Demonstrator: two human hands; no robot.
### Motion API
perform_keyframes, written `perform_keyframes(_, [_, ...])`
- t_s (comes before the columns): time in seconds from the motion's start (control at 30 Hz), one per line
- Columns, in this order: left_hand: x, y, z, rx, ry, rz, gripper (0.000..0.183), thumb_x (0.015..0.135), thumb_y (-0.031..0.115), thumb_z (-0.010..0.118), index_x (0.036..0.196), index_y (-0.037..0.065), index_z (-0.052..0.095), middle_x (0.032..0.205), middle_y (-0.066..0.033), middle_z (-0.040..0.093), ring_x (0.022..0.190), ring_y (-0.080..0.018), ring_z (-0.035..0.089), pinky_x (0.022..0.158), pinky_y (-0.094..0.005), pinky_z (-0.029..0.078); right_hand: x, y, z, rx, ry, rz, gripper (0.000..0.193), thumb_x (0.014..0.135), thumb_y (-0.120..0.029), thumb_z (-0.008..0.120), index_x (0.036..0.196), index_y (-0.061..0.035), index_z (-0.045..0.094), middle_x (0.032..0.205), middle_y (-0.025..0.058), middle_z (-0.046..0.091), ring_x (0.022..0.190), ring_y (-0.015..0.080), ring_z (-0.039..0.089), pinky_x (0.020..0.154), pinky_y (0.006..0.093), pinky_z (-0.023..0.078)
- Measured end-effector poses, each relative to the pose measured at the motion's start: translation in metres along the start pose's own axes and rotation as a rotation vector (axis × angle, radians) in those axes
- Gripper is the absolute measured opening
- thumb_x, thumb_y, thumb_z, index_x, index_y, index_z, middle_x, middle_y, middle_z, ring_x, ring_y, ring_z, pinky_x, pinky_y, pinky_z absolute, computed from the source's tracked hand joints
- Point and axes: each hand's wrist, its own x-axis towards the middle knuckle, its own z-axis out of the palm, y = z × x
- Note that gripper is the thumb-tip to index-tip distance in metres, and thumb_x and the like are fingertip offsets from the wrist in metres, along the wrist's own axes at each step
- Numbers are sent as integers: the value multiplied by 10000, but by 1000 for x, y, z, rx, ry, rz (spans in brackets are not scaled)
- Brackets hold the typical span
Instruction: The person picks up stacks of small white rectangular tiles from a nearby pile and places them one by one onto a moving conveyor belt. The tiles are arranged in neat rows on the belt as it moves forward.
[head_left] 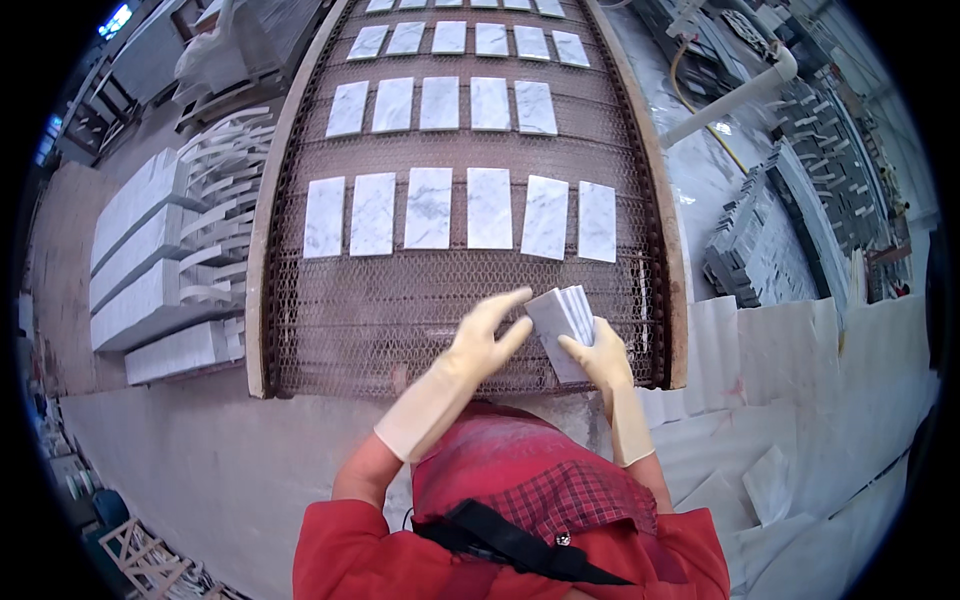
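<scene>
A small stack of white marble tiles (pixel 558 330) with grey veins is tilted and slightly fanned at its top. My right hand (pixel 604 358), in a cream rubber glove, grips it from the right side, thumb across the front tile. To the left of the stack is my left hand (pixel 487 335), gloved alike, with thumb and fingers apart and nothing held. Its fingertips are close to the front tile's edge; I cannot tell whether they touch. Beyond both hands, a row of separate marble tiles (pixel 489 208) lies flat on a metal mesh conveyor belt (pixel 400 295).
More rows of tiles (pixel 440 103) lie farther up the belt, between raised side rails (pixel 262 260). Long pale stone stacks (pixel 150 270) stand at left. On the right are a white pipe (pixel 735 100), stacked grey strips (pixel 765 240) and pale sheets (pixel 800 360).
</scene>
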Motion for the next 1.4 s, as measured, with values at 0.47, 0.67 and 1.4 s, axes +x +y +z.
perform_keyframes(0.47, [-133, 12, -8, -1154, 325, -675, 697, 1103, 389, 647, 1639, 20, 398, 1579, -152, 538, 1394, -258, 587, 1104, -431, 540, -42, -54, 83, 729, -460, -31, 618, 901, -209, 887, 1386, 48, 602, 1250, 143, 730, 1101, 206, 713, 978, 371, 577])
perform_keyframes(0.67, [-175, -33, -43, -1420, 575, -646, 589, 1089, 387, 673, 1529, 29, 517, 1407, -151, 677, 1240, -280, 705, 1062, -452, 577, -52, -110, 131, 416, -793, -118, 656, 928, -300, 861, 1395, 70, 587, 1254, 161, 716, 1134, 211, 695, 1002, 350, 553])
perform_keyframes(1.4, [-184, -72, -213, -686, 622, -822, 262, 1064, 265, 709, 1213, 51, 705, 1041, -46, 765, 901, -147, 723, 818, -355, 592, -57, -134, 225, 621, -600, -100, 478, 995, -275, 799, 1337, 33, 669, 1214, 112, 765, 1066, 177, 718, 967, 346, 556])
